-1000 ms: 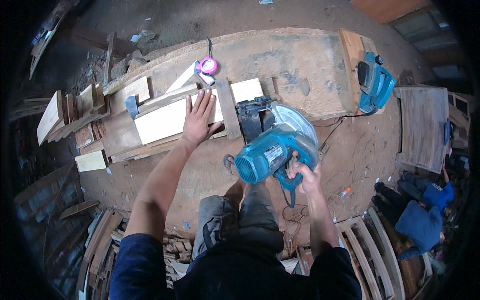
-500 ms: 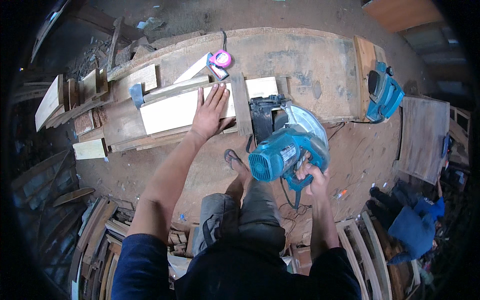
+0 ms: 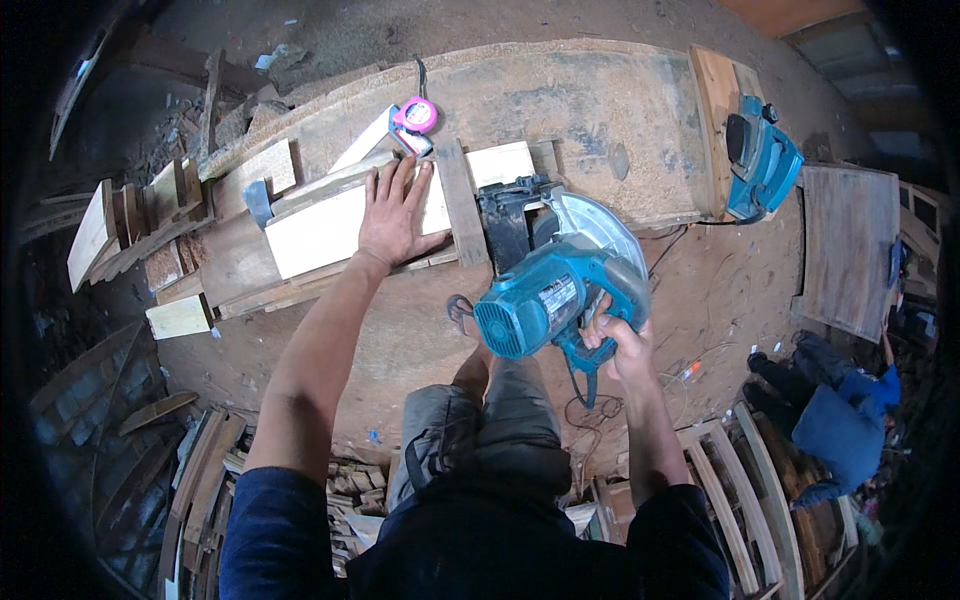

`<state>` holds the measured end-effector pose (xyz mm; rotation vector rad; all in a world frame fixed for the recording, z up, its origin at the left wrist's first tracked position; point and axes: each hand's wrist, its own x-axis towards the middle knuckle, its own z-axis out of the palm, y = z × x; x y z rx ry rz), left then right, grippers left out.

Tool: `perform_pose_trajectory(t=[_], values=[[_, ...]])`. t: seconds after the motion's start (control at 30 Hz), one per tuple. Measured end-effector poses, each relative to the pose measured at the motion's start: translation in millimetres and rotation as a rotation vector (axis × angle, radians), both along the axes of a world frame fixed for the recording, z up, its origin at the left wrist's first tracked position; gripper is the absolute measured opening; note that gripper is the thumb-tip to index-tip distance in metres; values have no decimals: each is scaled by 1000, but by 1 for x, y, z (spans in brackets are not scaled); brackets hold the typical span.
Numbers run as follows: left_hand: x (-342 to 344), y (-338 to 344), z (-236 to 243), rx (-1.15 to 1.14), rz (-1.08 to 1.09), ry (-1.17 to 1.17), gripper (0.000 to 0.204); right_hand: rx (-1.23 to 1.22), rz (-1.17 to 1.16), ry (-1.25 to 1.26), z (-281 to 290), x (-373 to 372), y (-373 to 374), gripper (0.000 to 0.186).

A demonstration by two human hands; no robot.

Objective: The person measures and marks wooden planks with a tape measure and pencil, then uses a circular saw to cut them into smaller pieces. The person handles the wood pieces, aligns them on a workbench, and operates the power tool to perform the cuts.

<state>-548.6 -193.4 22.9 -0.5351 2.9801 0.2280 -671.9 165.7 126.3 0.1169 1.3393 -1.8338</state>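
A: And there it is, the left hand (image 3: pixel 395 215) has fanned out! Half a second ago those fingers lay closer together; now they're spread, thumb stretched out toward the saw (image 3: pixel 560 280).

B: Palm down on the pale board (image 3: pixel 325 232), too, resting flat rather than gripping. The board is left of the saw, running under a wooden bar (image 3: pixel 460 200), its right end showing just beyond the saw's front.

A: So what does that spread buy?

B: A broader brace, I'd judge, better placed to keep the board from twisting. But the thumb now points at the saw's side, so it's one to watch.

A: And the right hand (image 3: pixel 622 345)?

B: Wrapped round the saw's rear handle. No real shift there: the saw sits right beside the bar, much as before. Whether it has bitten into the wood, I can't tell; its own body hides that.

A: Round about, the pink tape (image 3: pixel 415 115) lies beyond the saw and to its left, on the table (image 3: pixel 560 95).

B: And the planer (image 3: pixel 765 160), well off to the saw's right, at the table's end.
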Motion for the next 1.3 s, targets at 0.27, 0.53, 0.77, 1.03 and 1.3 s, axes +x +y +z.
perform_pose_trajectory(t=[0.27,0.53,0.77,1.03,1.3], values=[[-2,-1,2,8,9,-31,117,5,14,8,3,-2,-3,16],[-1,-2,0,28,-10,-11,116,-5,4,2,6,-9,-13,16],[-1,-4,1,58,-4,-43,118,3,-3,-10,7,-15,-22,17],[0,-6,0,75,-16,9,112,6,-7,-7,6,-23,-35,17],[-1,-7,1,85,-9,-29,114,-5,-31,-15,6,-30,-47,18]])
